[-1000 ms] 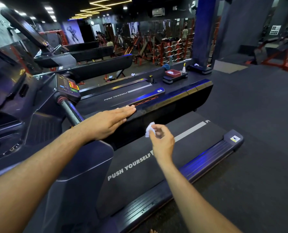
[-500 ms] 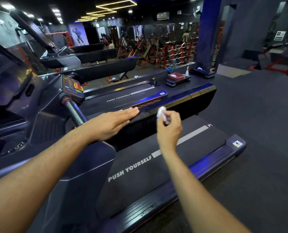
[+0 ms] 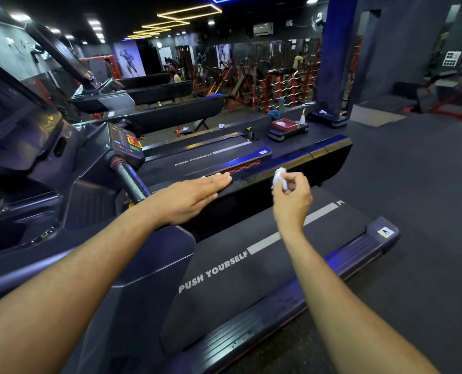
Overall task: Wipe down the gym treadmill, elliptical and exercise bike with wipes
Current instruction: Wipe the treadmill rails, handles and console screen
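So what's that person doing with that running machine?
A person is cleaning a treadmill in a gym. Their left hand lies flat on the long side handrail. Their right hand pinches a small scrunched white wipe, held up just beside the rail and not clearly touching it.

Right hand (image 3: 292, 201) goes up and away from "PUSH YOURSELF" belt (image 3: 251, 268), now near dark side rail (image 3: 292, 163). Small white wipe (image 3: 279, 179) comes up with hand, now bunched tighter in fingertips.
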